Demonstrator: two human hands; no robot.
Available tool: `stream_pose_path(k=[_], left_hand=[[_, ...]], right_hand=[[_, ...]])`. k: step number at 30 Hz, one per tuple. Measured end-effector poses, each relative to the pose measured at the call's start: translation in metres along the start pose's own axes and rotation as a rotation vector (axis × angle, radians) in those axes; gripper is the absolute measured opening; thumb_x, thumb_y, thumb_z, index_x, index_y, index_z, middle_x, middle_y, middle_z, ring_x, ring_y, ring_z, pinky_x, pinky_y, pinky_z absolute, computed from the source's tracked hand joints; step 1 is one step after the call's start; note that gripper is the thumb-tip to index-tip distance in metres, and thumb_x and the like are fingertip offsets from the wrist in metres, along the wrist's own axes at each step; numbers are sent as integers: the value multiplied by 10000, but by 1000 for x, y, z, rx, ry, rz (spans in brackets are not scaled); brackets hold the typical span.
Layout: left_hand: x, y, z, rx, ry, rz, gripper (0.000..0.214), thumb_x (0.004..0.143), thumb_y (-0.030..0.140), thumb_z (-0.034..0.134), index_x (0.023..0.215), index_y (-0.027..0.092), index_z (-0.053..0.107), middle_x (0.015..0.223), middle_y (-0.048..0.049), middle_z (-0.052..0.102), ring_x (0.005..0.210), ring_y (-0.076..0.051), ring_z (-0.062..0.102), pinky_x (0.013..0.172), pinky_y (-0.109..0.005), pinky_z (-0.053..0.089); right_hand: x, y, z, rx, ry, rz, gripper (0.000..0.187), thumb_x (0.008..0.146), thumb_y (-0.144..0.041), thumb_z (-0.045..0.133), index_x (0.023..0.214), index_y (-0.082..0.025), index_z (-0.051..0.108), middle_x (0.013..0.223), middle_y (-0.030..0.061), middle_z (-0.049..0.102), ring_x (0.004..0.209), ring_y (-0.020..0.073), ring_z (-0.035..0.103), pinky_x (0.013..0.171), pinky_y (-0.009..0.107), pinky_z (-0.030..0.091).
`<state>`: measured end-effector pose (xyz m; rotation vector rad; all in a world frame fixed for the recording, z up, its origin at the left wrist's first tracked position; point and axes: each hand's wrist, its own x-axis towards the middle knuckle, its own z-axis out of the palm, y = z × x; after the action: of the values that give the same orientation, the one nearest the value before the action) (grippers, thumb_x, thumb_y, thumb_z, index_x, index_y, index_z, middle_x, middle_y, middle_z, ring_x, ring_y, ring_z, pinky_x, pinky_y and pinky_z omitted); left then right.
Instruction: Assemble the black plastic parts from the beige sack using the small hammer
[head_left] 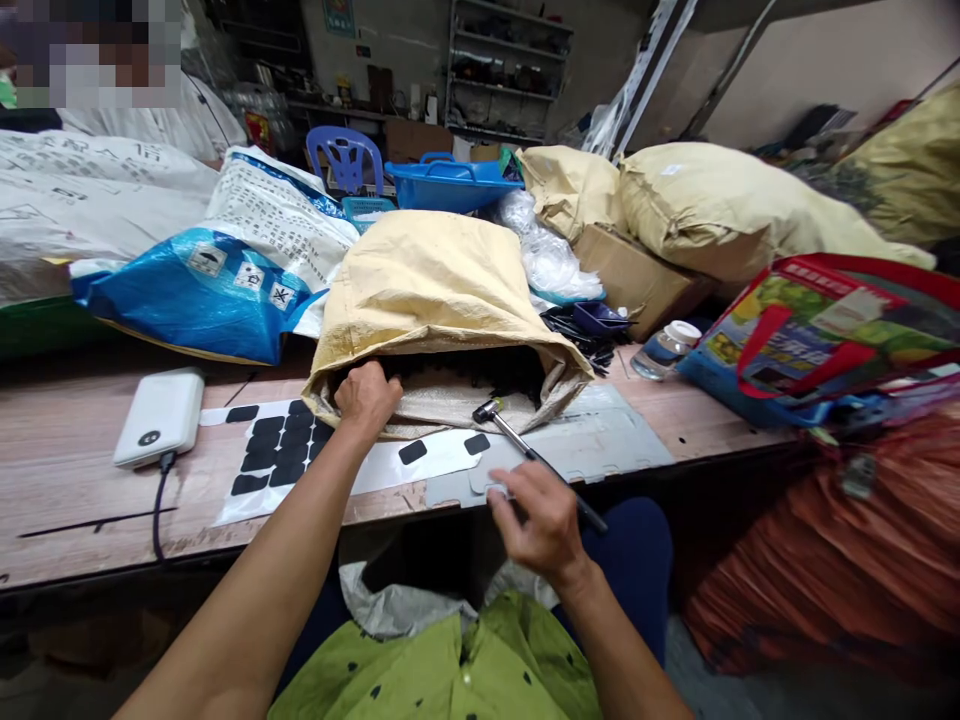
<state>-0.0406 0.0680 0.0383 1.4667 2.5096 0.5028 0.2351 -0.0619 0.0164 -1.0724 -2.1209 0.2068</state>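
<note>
Fingers-wise, gripping a hammer (517, 438) in right hand (541, 520), can't tell for left hand (367, 395) at sack (427, 275) mouth — probably partway, with black pads (294, 438) remaining on partly bare sheet (446, 452).

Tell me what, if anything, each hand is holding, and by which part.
The right hand appears to hold the hammer by its black handle. The left hand is at the open beige sack, fingertips hidden; its hold cannot be told.
</note>
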Motion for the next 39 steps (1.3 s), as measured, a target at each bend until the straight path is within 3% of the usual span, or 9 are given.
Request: stream_pose_path(k=[3, 8, 12, 14, 16, 25, 30, 34, 39], left_hand=[[6, -5, 5, 7, -10, -47, 472, 840, 500, 666, 1090, 106, 741, 1102, -282, 731, 1029, -431, 706, 832, -512, 538], [0, -13, 0, 18, -21, 15, 370, 871, 432, 646, 1076, 140, 742, 1094, -230, 734, 1024, -403, 695, 820, -478, 531], [-40, -10, 3, -90, 82, 477, 263, 930, 400, 614, 1089, 211, 705, 1061, -111, 722, 1014, -297, 648, 857, -403, 495], [-65, -7, 12, -141, 15, 719, 189, 916, 354, 660, 1048, 226, 704, 1010, -68, 720, 990, -262, 619, 879, -381, 468], [-83, -5, 22, -187, -83, 830, 155, 893, 320, 704, 1020, 231, 713, 978, -47, 719, 977, -250, 601, 867, -372, 447], [-87, -9, 41, -325, -141, 761, 204, 866, 387, 754, 1015, 248, 748, 932, -28, 706, 940, -237, 576, 830, -363, 393], [-86, -10, 44, -369, -144, 740, 152, 870, 335, 745, 976, 230, 772, 884, -32, 691, 916, -225, 580, 815, -353, 398], [-87, -11, 45, -375, -129, 740, 157, 870, 324, 747, 988, 225, 776, 886, -33, 683, 923, -228, 578, 817, -354, 397], [-86, -10, 44, -369, -139, 737, 149, 879, 321, 734, 990, 234, 781, 900, -39, 691, 926, -228, 583, 810, -350, 393]], right_hand=[[16, 22, -4, -252, 122, 257, 261, 952, -246, 574, 1183, -213, 690, 1021, 107, 673, 979, 276, 582, 899, 419, 448], [19, 52, 5, -377, -65, 363, 184, 951, -336, 617, 1051, -209, 704, 970, 73, 672, 931, 257, 573, 816, 358, 399], [19, 53, 10, -397, -85, 359, 147, 980, -312, 570, 1008, -201, 663, 979, 73, 668, 949, 251, 577, 792, 341, 369], [19, 51, 9, -364, -59, 368, 151, 985, -307, 552, 996, -196, 655, 973, 77, 664, 945, 252, 583, 794, 343, 381], [18, 47, 6, -284, -26, 375, 164, 990, -306, 535, 983, -193, 655, 962, 77, 664, 942, 250, 596, 812, 348, 409], [-1, 14, 0, 114, 35, 334, 263, 1022, -275, 494, 1208, -199, 664, 1119, 91, 721, 1028, 223, 680, 930, 352, 530], [-1, 2, 0, 122, 44, 252, 353, 1031, -232, 484, 1350, -244, 633, 1208, 90, 712, 1076, 222, 682, 968, 372, 548], [1, -4, -2, 67, 76, 210, 399, 1040, -231, 480, 1421, -257, 596, 1100, 94, 703, 986, 214, 682, 912, 347, 554], [-2, -4, 1, -3, -28, 241, 393, 1047, -243, 455, 1402, -246, 623, 954, 70, 668, 835, 190, 675, 821, 303, 562]])
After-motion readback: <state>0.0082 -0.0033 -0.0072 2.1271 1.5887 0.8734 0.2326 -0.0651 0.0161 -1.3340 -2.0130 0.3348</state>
